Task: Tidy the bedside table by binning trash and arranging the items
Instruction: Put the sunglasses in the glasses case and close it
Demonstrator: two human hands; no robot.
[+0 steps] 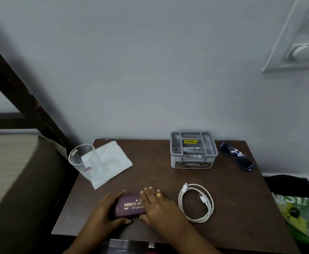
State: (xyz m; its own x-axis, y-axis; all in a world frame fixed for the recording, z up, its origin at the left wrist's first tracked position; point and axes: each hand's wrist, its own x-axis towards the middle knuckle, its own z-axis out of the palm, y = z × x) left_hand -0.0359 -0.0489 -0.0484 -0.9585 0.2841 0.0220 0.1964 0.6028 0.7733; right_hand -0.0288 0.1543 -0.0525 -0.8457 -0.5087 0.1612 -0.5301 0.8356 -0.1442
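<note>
A maroon spectacle case (130, 206) with gold lettering lies near the front edge of the brown bedside table (159, 173). My left hand (106, 210) grips its left end, fingers and thumb curled round it. My right hand (159, 204), a gold ring on one finger, lies over the case's right end with straight fingers on top and the thumb at the front side. A clear glass (85, 162) stands at the back left on a folded white tissue (109, 160). Blue sunglasses (237, 156) lie at the back right.
A grey compartment organiser box (193, 150) stands at the back, right of centre. A coiled white charging cable (197, 202) lies just right of my right hand. A bed (12, 171) is on the left; a green bag in a dark bin (304, 215) sits right of the table.
</note>
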